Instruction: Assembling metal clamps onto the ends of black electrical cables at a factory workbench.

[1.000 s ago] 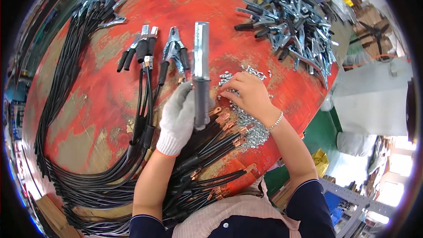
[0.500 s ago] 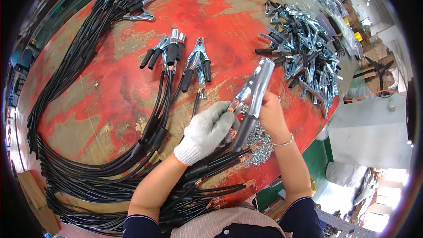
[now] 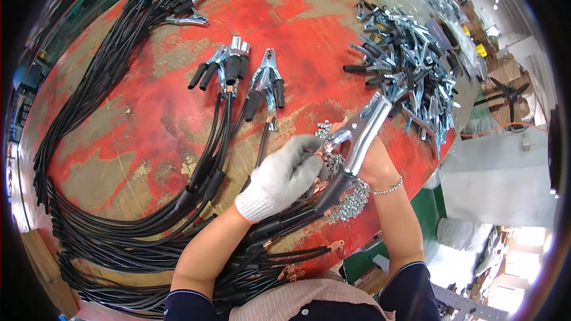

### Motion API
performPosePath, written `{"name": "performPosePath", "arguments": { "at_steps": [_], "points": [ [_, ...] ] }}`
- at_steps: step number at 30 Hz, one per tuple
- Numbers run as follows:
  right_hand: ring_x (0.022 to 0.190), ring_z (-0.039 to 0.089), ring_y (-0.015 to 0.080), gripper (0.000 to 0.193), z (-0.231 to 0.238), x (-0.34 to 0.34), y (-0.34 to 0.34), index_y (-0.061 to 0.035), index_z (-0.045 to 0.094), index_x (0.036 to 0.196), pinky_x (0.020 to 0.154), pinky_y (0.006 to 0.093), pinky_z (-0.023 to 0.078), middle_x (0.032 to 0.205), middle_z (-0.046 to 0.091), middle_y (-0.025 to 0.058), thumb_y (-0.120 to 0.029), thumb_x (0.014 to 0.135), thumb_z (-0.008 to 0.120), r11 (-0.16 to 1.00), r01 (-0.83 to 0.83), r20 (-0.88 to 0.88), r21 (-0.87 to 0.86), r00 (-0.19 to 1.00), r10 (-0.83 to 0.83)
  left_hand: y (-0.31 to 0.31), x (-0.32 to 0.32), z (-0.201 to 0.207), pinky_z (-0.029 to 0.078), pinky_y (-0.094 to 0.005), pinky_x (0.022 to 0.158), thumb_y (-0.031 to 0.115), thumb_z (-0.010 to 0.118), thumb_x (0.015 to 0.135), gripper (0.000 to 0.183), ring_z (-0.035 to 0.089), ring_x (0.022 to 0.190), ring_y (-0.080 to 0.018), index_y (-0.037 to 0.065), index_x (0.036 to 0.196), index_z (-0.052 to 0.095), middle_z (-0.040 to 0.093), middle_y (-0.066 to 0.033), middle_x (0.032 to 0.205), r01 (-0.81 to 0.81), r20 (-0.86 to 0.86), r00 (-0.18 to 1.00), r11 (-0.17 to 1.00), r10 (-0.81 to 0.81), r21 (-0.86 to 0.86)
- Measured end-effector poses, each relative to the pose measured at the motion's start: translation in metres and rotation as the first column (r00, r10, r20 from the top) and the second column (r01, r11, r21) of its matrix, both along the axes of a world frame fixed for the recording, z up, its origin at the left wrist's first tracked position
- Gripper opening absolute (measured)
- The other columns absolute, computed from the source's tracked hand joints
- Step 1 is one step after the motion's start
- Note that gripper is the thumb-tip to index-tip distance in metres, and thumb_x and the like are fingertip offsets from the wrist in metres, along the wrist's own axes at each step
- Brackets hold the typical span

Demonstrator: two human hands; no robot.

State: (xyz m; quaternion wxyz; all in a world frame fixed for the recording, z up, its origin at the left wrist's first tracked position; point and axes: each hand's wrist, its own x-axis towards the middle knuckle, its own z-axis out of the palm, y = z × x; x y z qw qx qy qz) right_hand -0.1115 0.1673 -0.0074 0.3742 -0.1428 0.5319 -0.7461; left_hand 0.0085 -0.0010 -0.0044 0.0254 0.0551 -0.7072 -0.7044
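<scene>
A silver clamp (image 3: 367, 131) with black handle sleeves is tilted between my hands, above the worktable. My left hand (image 3: 285, 172), in a white knitted glove, is closed in a pinch at the clamp's inner side, where some copper shows at the fingertips. What exactly it pinches there is partly covered. My bare right hand (image 3: 380, 163), with a bracelet on its wrist, wraps the clamp from behind. Its fingertips show past the clamp's far side, while most of its fingers are hidden. Beneath lies a pile of small metal fasteners (image 3: 354, 201).
Loose clamps (image 3: 416, 71) are heaped at the far right of the red, worn table (image 3: 160, 119). Black cables (image 3: 119, 220) curve along the left and near side, some with copper lugs (image 3: 291, 270). Several cables with clamps (image 3: 235, 62) lie ahead. A fan (image 3: 510, 88) stands beyond the table.
The clamp has moved right and toward me, and its tilt has increased. My right hand has shifted slightly right and down behind it. My left hand stays nearly in place, still pinching.
</scene>
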Motion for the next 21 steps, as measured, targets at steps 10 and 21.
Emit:
{"name": "performPosePath", "arguments": {
  "at_steps": [10, 21],
  "points": [
    [0.085, 0.063, 0.0231, 0.015, -0.006, 0.074, 0.093, -0.0082, 0.071, 0.096, 0.075, 0.0336, 0.050, 0.089, 0.066, 0.0076, -0.007, 0.081, 0.074, 0.741, 0.422, -0.785, 0.523, 0.577, 0.225, 0.000, -0.008, 0.000, 0.048, -0.0232, 0.051, 0.015, 0.048, 0.099, 0.039, 0.061, 0.063, -0.0091, 0.002, 0.136, 0.047, 0.066, -0.0073, 0.085, -0.211, 0.233, 0.961, 0.935, 0.146, 0.285],
    [0.073, 0.063, 0.0236, 0.014, -0.049, 0.144, 0.127, -0.0080, 0.071, 0.082, 0.065, 0.0336, 0.051, 0.079, 0.065, 0.0066, -0.011, 0.072, 0.080, 0.520, 0.623, -0.799, 0.585, 0.553, 0.236, -0.008, -0.008, -0.012, 0.043, -0.0205, 0.040, 0.028, 0.051, 0.100, 0.043, 0.062, 0.052, -0.0118, 0.004, 0.136, 0.047, 0.066, -0.0115, 0.083, -0.155, 0.181, 0.981, 0.838, 0.069, 0.523]
  ]
}}
